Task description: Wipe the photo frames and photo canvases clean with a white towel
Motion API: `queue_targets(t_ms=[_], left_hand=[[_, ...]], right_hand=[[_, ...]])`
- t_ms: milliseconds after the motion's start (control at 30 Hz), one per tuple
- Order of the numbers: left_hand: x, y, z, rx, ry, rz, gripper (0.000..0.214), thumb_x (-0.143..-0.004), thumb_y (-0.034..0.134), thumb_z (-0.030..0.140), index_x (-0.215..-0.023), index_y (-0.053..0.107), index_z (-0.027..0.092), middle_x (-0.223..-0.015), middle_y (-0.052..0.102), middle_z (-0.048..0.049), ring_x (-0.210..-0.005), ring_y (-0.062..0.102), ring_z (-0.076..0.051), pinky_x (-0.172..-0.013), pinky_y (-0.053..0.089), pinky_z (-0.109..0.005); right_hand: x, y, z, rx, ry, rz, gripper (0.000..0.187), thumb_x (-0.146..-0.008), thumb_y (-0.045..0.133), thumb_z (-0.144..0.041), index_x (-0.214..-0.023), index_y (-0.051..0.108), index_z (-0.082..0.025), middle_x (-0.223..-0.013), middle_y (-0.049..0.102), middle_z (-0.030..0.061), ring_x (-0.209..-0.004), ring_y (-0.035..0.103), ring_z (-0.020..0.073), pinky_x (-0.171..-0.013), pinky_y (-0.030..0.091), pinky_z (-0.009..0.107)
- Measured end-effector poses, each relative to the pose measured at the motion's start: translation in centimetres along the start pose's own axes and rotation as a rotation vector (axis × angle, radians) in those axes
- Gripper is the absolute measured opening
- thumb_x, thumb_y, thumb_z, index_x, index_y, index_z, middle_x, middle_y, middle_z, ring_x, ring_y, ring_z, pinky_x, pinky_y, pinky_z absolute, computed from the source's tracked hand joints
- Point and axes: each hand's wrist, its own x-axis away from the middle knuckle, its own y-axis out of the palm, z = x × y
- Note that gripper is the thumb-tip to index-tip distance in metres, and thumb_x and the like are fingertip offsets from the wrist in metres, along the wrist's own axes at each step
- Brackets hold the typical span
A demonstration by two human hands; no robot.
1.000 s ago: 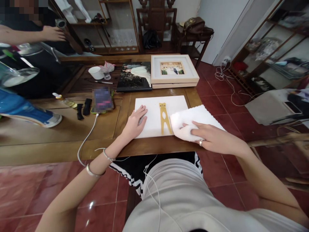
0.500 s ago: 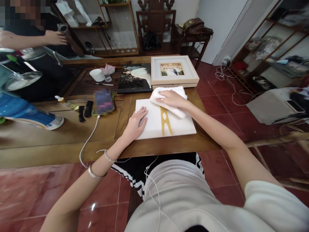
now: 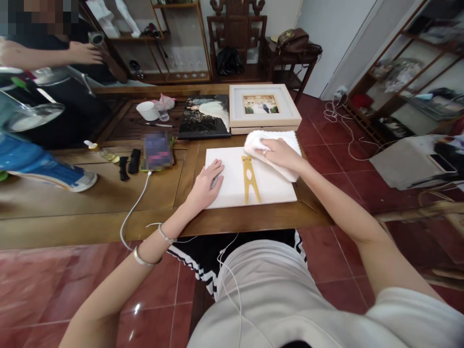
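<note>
A white rectangular board [image 3: 232, 186] lies flat near the table's front edge, with a flat yellow A-shaped piece [image 3: 249, 180] on it. My left hand [image 3: 208, 183] rests on the board's left side, fingers stretched out and holding nothing. Bunched under the fingers of my right hand [image 3: 277, 153] is a white cloth [image 3: 257, 140], which covers the board's upper right corner and hangs past its right edge. The yellow piece is in full view between my two hands.
Behind the board stand a light wooden frame [image 3: 237, 113] with a picture and a dark photo panel [image 3: 192, 118]. Leftward are a phone [image 3: 157, 152] on a white cable, a dropper bottle [image 3: 105, 153], a white cup [image 3: 147, 111] and a blue bottle-like pack [image 3: 47, 162]. A person stands across the table.
My right hand has slid the cloth to the right, uncovering the top of the yellow piece. My left hand stays in place on the board.
</note>
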Motion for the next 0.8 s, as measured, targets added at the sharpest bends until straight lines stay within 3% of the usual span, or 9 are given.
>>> queue_targets(t_ms=[100,200,367,600,700,800], left_hand=[[0.0,0.0,0.0,0.004,-0.004,-0.005,0.04,-0.093,0.044,0.03,-0.125,0.062,0.015,-0.142,0.054,-0.0148,-0.139,0.042,-0.028,-0.116,0.029,-0.054],[0.0,0.0,0.1,0.008,-0.007,-0.004,0.04,-0.093,0.043,0.03,-0.125,0.062,0.015,-0.142,0.054,-0.0148,-0.139,0.042,-0.028,-0.116,0.028,-0.054],[0.0,0.0,0.0,0.003,-0.005,-0.001,0.04,-0.093,0.044,0.031,-0.125,0.063,0.016,-0.142,0.054,-0.0146,-0.138,0.044,-0.029,-0.115,0.03,-0.055],[0.0,-0.1,-0.2,0.012,0.007,0.017,0.041,-0.093,0.045,0.033,-0.126,0.063,0.015,-0.14,0.057,-0.0143,-0.135,0.047,-0.031,-0.116,0.029,-0.053],[-0.1,0.0,-0.4,0.023,0.023,0.019,0.041,-0.093,0.045,0.033,-0.125,0.064,0.016,-0.137,0.059,-0.0133,-0.133,0.05,-0.031,-0.116,0.03,-0.053],[0.0,0.1,-0.5,0.022,0.025,0.027,0.041,-0.093,0.046,0.034,-0.125,0.064,0.016,-0.139,0.057,-0.0142,-0.134,0.048,-0.032,-0.116,0.029,-0.055]], right_hand=[[1.7,-0.6,1.8,-0.011,0.08,0.05,0.027,-0.092,0.045,-0.041,-0.078,0.054,-0.02,-0.098,0.069,0.0122,-0.091,0.06,0.0311,-0.077,0.04,0.035],[2.0,-0.5,1.8,-0.005,0.083,0.061,0.029,-0.092,0.044,-0.043,-0.077,0.053,-0.02,-0.094,0.068,0.0114,-0.088,0.059,0.0296,-0.075,0.039,0.034],[-1.3,0.5,-2.3,0.02,-0.053,-0.032,0.028,-0.093,0.043,-0.039,-0.083,0.059,-0.018,-0.095,0.069,0.0115,-0.086,0.059,0.0271,-0.071,0.036,0.032],[-7.0,3.3,-9.5,0.094,-0.361,-0.144,0.023,-0.089,0.046,-0.026,-0.095,0.065,-0.014,-0.107,0.069,0.014,-0.095,0.06,0.0278,-0.073,0.035,0.031],[-7.3,3.9,-10.0,0.093,-0.336,-0.143,0.025,-0.089,0.046,-0.026,-0.101,0.065,-0.016,-0.107,0.07,0.0135,-0.094,0.061,0.028,-0.07,0.036,0.031],[-5.9,3.5,-8.5,0.086,-0.251,-0.132,0.029,-0.091,0.044,-0.028,-0.108,0.064,-0.017,-0.111,0.069,0.0136,-0.095,0.062,0.0288,-0.069,0.038,0.031]])
